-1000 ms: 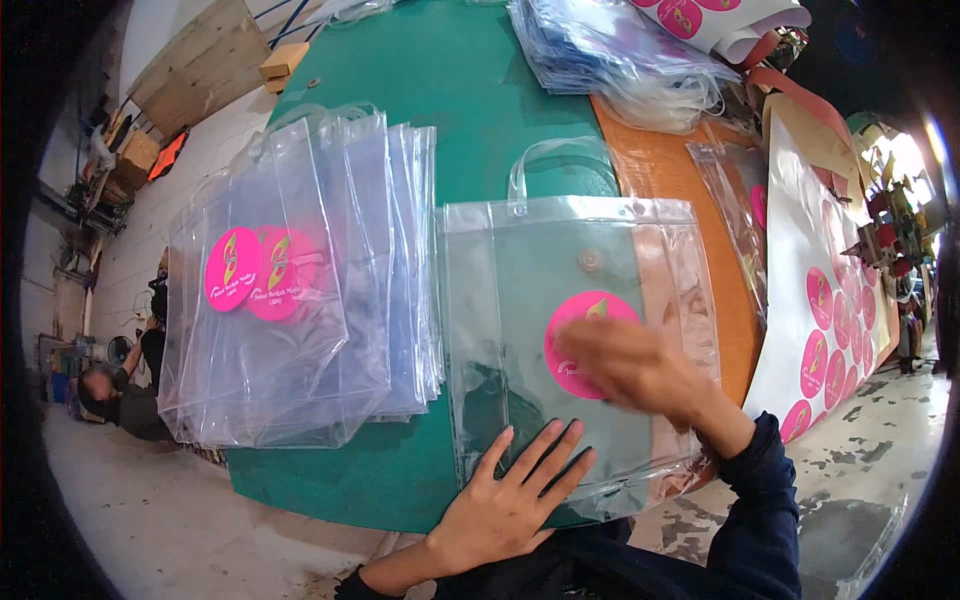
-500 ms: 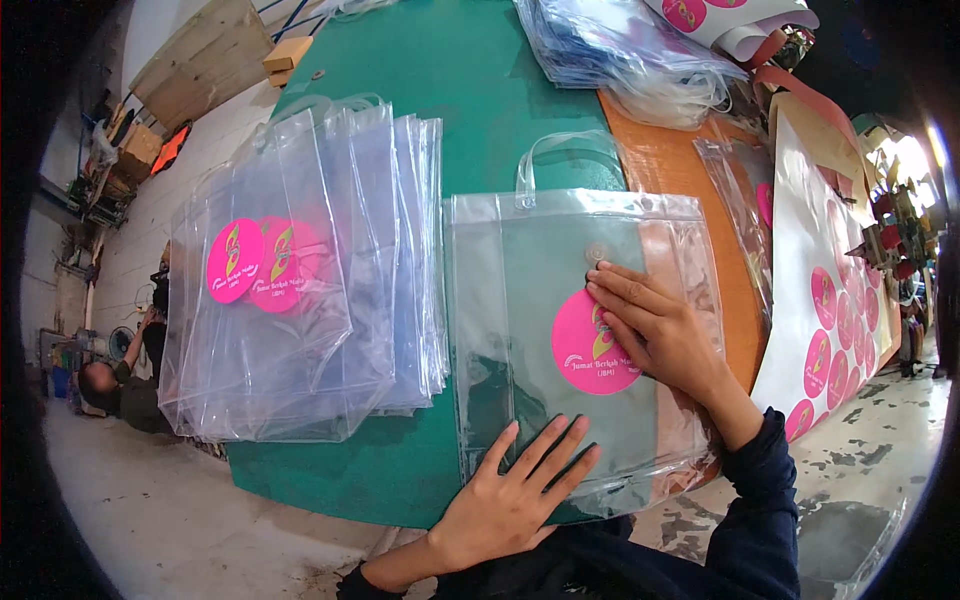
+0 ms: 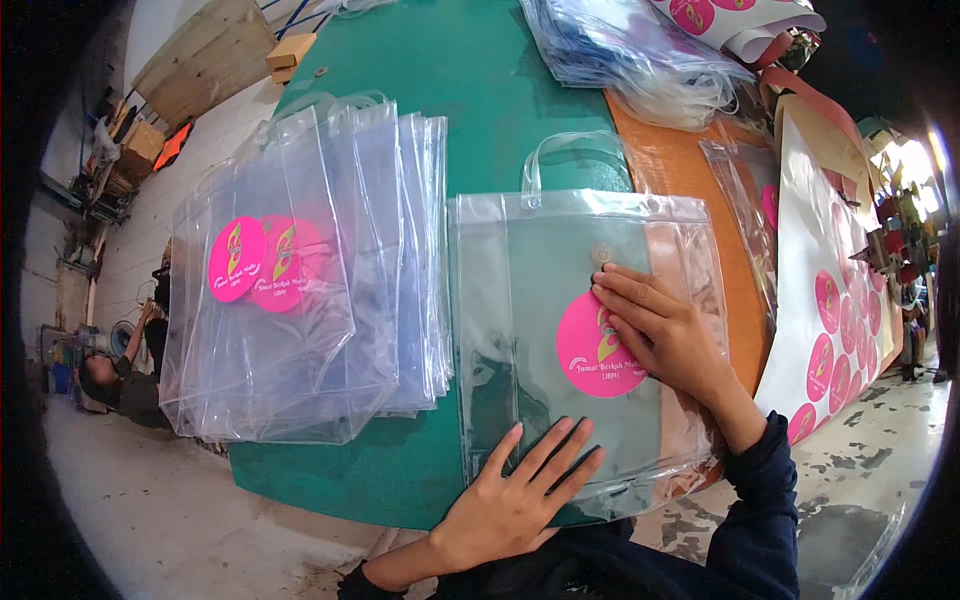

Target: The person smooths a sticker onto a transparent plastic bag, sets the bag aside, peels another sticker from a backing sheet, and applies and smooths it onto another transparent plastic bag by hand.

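Observation:
A clear plastic bag with a see-through handle lies flat in front of me, its handle pointing away. On its front is a round pink sticker with a green and yellow emblem. My right hand rests on the sticker's upper right part, fingers stretched out side by side and pressing on it. Lower down, my left hand lies flat with fingers spread over the bag's bottom part. To the left is a stack of clear plastic bags; pink round stickers show on the upper ones.
The bags lie on a green table with an orange-brown board at its right. Sheets of pink round stickers hang over the right side. More clear bags are piled at the back. Another person is at the far left.
Both hands stay in place on the bag, the right still on the sticker. The whole view has shifted very slightly; nothing else visibly differs.

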`<state>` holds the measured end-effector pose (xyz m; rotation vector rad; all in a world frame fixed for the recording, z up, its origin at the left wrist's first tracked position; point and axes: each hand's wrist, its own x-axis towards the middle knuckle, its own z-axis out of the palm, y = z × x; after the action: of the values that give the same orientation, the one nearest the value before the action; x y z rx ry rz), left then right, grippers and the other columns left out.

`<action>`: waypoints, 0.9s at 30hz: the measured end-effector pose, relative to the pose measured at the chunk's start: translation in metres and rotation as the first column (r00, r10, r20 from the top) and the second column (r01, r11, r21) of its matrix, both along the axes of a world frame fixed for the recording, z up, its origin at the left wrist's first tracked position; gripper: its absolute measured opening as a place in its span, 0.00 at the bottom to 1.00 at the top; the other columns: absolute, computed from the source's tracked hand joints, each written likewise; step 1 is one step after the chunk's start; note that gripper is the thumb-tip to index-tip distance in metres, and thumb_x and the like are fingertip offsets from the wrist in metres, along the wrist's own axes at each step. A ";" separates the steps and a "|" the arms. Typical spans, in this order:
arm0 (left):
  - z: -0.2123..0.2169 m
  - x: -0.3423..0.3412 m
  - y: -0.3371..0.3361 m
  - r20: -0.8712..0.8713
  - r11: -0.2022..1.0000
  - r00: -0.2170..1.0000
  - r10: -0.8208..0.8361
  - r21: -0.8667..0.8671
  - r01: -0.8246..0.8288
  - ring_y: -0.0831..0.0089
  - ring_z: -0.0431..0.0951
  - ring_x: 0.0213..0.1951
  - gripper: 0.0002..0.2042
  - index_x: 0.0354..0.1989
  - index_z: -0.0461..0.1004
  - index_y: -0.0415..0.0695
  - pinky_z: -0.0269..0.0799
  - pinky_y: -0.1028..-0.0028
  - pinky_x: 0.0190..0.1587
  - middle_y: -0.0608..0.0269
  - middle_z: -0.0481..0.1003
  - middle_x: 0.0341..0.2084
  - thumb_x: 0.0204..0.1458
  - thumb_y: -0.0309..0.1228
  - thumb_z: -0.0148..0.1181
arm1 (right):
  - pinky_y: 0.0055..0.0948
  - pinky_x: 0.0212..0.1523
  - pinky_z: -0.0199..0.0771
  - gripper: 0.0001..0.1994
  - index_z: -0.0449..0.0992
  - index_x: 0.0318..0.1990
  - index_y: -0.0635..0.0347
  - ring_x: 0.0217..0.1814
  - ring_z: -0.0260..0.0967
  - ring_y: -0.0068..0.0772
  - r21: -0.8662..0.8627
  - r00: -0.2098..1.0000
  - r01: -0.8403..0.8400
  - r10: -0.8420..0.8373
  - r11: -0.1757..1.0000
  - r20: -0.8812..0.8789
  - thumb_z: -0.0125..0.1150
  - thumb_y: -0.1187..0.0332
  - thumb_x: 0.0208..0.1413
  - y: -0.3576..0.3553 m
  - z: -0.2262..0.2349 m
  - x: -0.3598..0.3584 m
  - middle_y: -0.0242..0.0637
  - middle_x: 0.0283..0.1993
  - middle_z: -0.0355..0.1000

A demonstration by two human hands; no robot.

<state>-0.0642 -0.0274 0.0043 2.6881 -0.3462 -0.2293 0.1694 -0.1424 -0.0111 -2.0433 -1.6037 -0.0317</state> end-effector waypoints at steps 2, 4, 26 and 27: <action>-0.001 0.000 0.000 0.008 1.000 1.000 0.001 -0.014 -0.001 0.62 0.48 0.68 0.46 0.67 0.50 0.48 0.49 0.52 0.63 0.53 0.47 0.68 0.38 0.50 0.64 | 0.33 0.54 0.71 0.16 0.74 0.49 0.64 0.58 0.67 0.42 0.000 1.000 -0.006 0.006 1.000 0.008 0.59 0.76 0.50 -0.001 0.000 0.001 0.42 0.54 0.70; -0.001 0.000 -0.001 -0.004 1.000 1.000 0.003 0.001 -0.003 0.62 0.49 0.68 0.46 0.67 0.52 0.51 0.47 0.50 0.63 0.55 0.48 0.68 0.37 0.51 0.64 | 0.33 0.54 0.71 0.17 0.74 0.49 0.64 0.57 0.67 0.42 0.007 1.000 0.009 -0.009 1.000 -0.021 0.59 0.76 0.50 -0.001 -0.001 0.000 0.42 0.54 0.70; -0.003 -0.001 -0.001 -0.013 1.000 1.000 0.002 0.021 -0.002 0.63 0.49 0.68 0.45 0.66 0.53 0.54 0.45 0.49 0.63 0.57 0.49 0.67 0.37 0.54 0.64 | 0.35 0.56 0.69 0.17 0.73 0.49 0.65 0.59 0.65 0.45 -0.004 0.999 -0.038 0.038 0.999 -0.027 0.59 0.77 0.49 -0.001 0.001 0.001 0.44 0.56 0.68; -0.003 -0.002 -0.001 -0.013 1.000 1.000 0.002 0.021 -0.002 0.63 0.49 0.68 0.45 0.66 0.53 0.54 0.45 0.49 0.63 0.57 0.49 0.67 0.37 0.54 0.64 | 0.35 0.56 0.68 0.17 0.73 0.49 0.65 0.59 0.65 0.44 -0.009 0.999 -0.034 0.034 0.999 -0.024 0.59 0.77 0.49 0.000 0.002 0.000 0.44 0.55 0.68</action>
<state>-0.0658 -0.0284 0.0017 2.7065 -0.3393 -0.2513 0.1689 -0.1428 -0.0093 -2.0155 -1.6263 0.0122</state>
